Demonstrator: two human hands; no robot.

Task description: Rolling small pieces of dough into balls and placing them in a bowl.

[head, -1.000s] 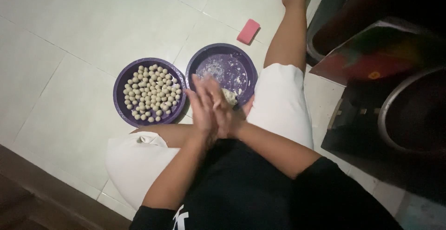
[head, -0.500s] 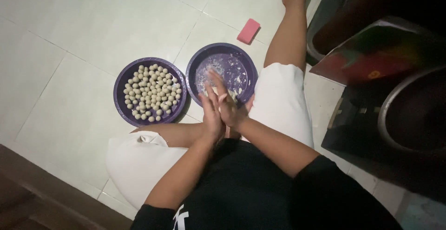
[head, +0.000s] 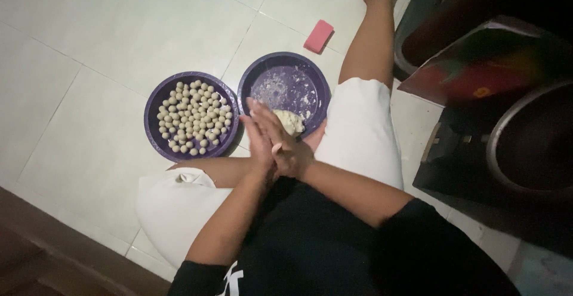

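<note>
The left hand (head: 258, 136) and right hand (head: 285, 146) press flat together, fingers straight. The left bowl (head: 156, 102) holds many balls (head: 194, 117); a dough lump (head: 289, 121) remains in the right bowl (head: 286, 60).

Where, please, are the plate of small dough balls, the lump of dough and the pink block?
plate of small dough balls (head: 156, 130), head view, on its bare purple left rim.
lump of dough (head: 289, 120), head view, middle of the pale lump.
pink block (head: 319, 35), head view, centre of its top face.
</note>
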